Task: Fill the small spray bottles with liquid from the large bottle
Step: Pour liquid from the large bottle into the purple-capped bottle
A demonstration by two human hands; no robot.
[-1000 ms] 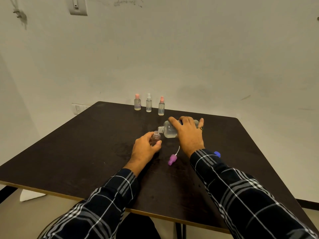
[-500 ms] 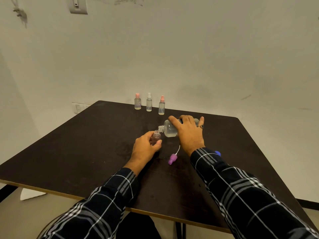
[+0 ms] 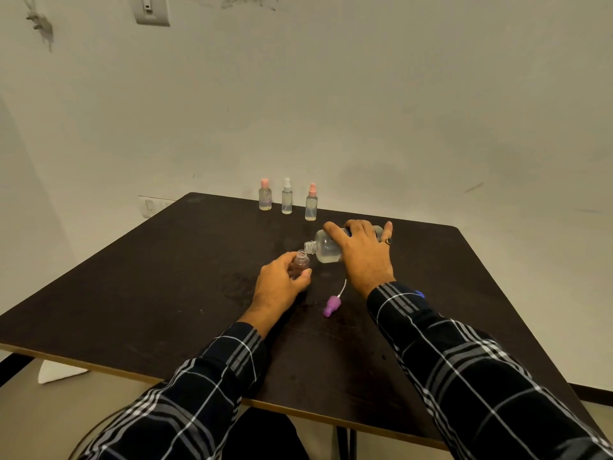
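My right hand [image 3: 363, 254] grips the large clear bottle [image 3: 326, 247], tipped on its side with its open neck pointing left, just above and right of the mouth of a small uncapped bottle [image 3: 301, 260]. My left hand [image 3: 282, 287] holds that small bottle upright on the dark table [image 3: 166, 277]. A purple spray cap with a white tube [image 3: 332, 303] lies on the table between my wrists. A blue cap [image 3: 420, 294] peeks out behind my right sleeve.
Three small capped spray bottles stand in a row near the table's far edge: a pink-capped one [image 3: 265, 195], a white-capped one [image 3: 287, 197] and another pink-capped one [image 3: 311, 203]. The wall rises right behind them.
The large bottle's neck has lifted slightly away from the small bottle's mouth. Both hands stay almost in place.
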